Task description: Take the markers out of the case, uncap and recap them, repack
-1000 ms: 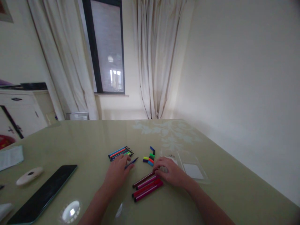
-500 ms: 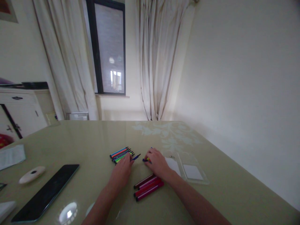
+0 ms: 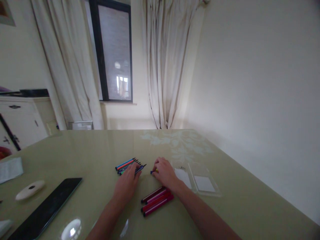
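Note:
My left hand (image 3: pixel 127 180) is closed on a dark blue felt-tip pen (image 3: pixel 141 168), uncapped, its black tip pointing up and right. It rests at the right edge of a row of uncapped felt-tip pens (image 3: pixel 125 164) in light blue, red, dark blue and green, partly covering them. My right hand (image 3: pixel 163 171) lies on the table with curled fingers over small dark blue and yellow pieces that look like pen caps (image 3: pixel 151 172); the fingers hide most of them. Nearer to me, between my forearms, several capped pink, red and maroon felt-tip pens (image 3: pixel 157 205) lie side by side.
An opened clear plastic case (image 3: pixel 217 193) with white inserts lies right of my right hand. On the left are a black phone-like slab (image 3: pixel 47 206), a white oval object (image 3: pixel 30 190) and a sheet of paper (image 3: pixel 11 170). The glossy table (image 3: pixel 87 150) meets a wall at right.
My left hand has drawn the dark blue pen slightly left, closer to the row of pens. My right hand stays nearly in place. The whole view has shifted a little.

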`<state>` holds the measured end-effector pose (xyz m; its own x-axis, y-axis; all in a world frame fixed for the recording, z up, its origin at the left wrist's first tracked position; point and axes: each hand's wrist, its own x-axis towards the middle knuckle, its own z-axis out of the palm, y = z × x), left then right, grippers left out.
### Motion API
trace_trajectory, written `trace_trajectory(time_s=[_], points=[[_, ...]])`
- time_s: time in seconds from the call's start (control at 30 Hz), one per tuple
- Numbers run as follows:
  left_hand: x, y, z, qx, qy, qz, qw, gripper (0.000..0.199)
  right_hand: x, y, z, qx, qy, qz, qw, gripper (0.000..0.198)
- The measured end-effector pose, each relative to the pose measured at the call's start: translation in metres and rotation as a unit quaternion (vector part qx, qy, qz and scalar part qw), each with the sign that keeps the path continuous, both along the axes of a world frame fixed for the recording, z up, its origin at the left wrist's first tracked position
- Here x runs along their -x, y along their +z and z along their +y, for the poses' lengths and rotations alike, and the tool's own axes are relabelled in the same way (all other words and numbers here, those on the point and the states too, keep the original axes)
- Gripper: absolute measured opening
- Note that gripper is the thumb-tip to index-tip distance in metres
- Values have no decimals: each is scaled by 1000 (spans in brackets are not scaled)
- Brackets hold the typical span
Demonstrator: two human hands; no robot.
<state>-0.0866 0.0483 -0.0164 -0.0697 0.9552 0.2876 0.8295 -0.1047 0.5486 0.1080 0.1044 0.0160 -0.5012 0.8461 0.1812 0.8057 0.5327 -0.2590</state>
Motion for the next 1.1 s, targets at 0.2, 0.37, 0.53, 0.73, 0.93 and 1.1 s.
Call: trace_trajectory(time_s=[0.2,0.37,0.53,0.73,0.93,1.1], points=[[1,2,-2,37,-14,5,999,10,-1,-3,1,-5,7,11,1000,10],[0,6,-2,56,0,22,998,9,-3,-3,7,-17,22,27,999,14],[0,11,-4,92,46,55,993,17,-18,7,30,-45,-117,9,992,23],[-2,12,-5,94,49,77,991,27,-25,9,52,-33,-149,-23,988,17],[-1,15,-4,95,40,69,992,32,-13,2,58,-13,-131,-38,991,16],[2,19,-6,99,50,61,992,24,-7,2,56,-13,-96,-40,994,16]])
